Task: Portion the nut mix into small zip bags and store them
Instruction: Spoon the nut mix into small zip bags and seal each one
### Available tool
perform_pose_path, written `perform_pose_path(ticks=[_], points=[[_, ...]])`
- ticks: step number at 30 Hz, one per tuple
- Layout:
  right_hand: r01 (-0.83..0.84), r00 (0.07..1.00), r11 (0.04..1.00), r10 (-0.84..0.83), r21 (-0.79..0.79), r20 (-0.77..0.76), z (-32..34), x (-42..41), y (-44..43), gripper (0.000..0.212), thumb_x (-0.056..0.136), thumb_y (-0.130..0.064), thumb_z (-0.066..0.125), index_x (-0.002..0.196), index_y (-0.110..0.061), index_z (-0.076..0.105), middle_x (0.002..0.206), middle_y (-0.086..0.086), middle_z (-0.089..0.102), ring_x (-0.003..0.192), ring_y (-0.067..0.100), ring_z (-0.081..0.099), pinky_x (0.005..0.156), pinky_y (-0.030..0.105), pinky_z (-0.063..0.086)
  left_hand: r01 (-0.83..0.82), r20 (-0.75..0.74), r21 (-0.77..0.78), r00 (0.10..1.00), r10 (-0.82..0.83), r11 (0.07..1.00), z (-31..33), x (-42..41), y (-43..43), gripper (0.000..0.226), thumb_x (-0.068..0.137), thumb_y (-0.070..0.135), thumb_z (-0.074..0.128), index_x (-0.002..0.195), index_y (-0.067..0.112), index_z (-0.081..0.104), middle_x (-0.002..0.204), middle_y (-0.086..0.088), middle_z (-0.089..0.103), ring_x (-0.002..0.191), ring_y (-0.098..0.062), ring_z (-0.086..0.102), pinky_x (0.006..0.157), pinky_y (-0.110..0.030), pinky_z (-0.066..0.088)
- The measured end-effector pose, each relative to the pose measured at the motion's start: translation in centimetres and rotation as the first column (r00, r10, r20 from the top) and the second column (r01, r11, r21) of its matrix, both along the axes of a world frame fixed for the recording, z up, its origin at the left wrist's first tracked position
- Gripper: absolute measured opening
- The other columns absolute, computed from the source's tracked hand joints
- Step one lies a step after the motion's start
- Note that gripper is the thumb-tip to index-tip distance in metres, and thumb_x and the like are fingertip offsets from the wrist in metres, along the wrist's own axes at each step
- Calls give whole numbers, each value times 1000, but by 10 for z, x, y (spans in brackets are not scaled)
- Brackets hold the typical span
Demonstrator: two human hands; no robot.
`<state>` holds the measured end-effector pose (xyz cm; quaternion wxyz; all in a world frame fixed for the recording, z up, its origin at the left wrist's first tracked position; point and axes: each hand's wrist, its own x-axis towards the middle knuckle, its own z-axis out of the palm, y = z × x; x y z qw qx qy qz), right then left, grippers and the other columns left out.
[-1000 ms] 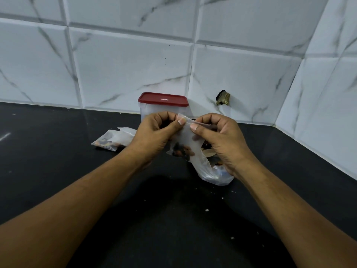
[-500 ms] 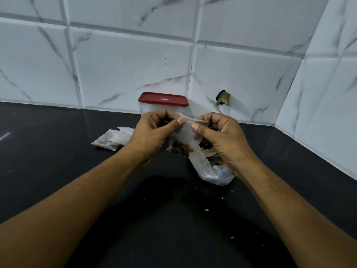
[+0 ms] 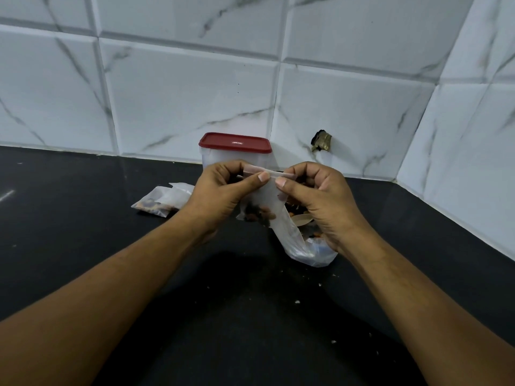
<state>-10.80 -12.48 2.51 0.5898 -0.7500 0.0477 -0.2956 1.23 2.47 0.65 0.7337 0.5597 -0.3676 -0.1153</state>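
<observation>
1. Left hand (image 3: 220, 190) and right hand (image 3: 320, 196) both pinch the top strip of a small zip bag (image 3: 262, 201) at frame centre, above the black bench (image 3: 83, 218).
2. Nuts sit in the bag's bottom.
3. A red-lidded container (image 3: 235, 149) stands behind; a filled bag (image 3: 158, 201) lies left of the hands.

Left hand (image 3: 220, 190): raised, thumb and forefinger pinched together, other fingers curled.
Right hand (image 3: 320, 196): raised, mirrors it, thumb tips almost meeting.
Forearms: bare, converging.
</observation>
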Motion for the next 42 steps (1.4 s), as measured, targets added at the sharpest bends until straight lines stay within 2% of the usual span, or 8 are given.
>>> perform_pose_path(ticks=[3, 11, 20, 24, 27, 32, 36, 42], points=[[1, 1000, 1000, -1, -22, -3, 0, 0, -1, 3, 92, -12, 76, 93, -12, 73, 80, 3, 75, 79, 14, 73, 78, 27, 60, -19, 5, -2, 1000, 19, 1000, -2, 1, 0, 16, 83, 22, 79, 96, 12, 79, 103, -16, 76, 101, -31, 72, 89, -44, 60], [-22, 1000, 999, 22, -38, 5, 0, -1, 3, 8, 90, -13, 78, 96, -10, 75, 84, 9, 76, 78, 14, 71, 73, 22, 57, -7, -12, 6, 1000, 7, 1000, 1, 0, 1, 28, 80, 19, 79, 101, 2, 77, 105, -18, 76, 110, -37, 70, 98, -48, 57], [30, 999, 1000, -30, -7, 28, 3, -1, -2, 6, 87, -11, 81, 85, -14, 76, 83, 13, 77, 75, 20, 69, 74, 37, 59, -41, -57, -23, 998, 39, 999, 4, -2, 1, 24, 78, 21, 81, 94, 5, 77, 96, -16, 77, 89, -25, 74, 76, -34, 61], [79, 996, 997, -80, 12, 50, 6, -2, -9, 6, 85, -9, 82, 85, -11, 77, 86, 16, 77, 80, 26, 72, 89, 49, 61, -46, -138, -29, 990, 42, 999, 5, 3, 7, 26, 77, 24, 80, 93, 5, 75, 88, -9, 75, 80, -20, 69, 65, -29, 59], [86, 996, 995, -84, -53, 41, 4, -2, -12, 6, 88, -10, 80, 88, -9, 74, 86, 10, 77, 82, 24, 72, 90, 53, 61, -11, -143, -20, 990, 8, 1000, 5, 4, 8, 24, 80, 24, 78, 95, 5, 74, 90, -9, 74, 83, -22, 68, 68, -32, 60], [34, 998, 993, -27, -112, 57, 3, -3, -3, 21, 91, -21, 78, 108, -13, 70, 100, 4, 73, 92, 15, 71, 82, 32, 61, 35, -68, -16, 997, -36, 999, 8, -3, 5, 12, 90, 13, 72, 91, 2, 69, 93, -14, 73, 86, -24, 72, 76, -38, 63], [48, 998, 977, -40, -209, 42, 0, -1, 1, 7, 93, -18, 77, 97, -13, 75, 91, 3, 77, 88, 15, 73, 78, 31, 59, 30, 4, 30, 1000, -30, 999, 8, -9, 4, 15, 90, 14, 73, 92, -1, 71, 98, -24, 71, 90, -32, 70, 91, -55, 56], [74, 994, 977, -55, -203, 98, -3, 1, 4, 3, 91, -13, 77, 91, -11, 76, 86, 4, 76, 86, 16, 73, 84, 30, 61, 27, 46, 54, 998, -29, 998, 10, -11, 5, 10, 83, 19, 78, 82, 10, 76, 103, -31, 70, 94, -33, 69, 101, -63, 49]])
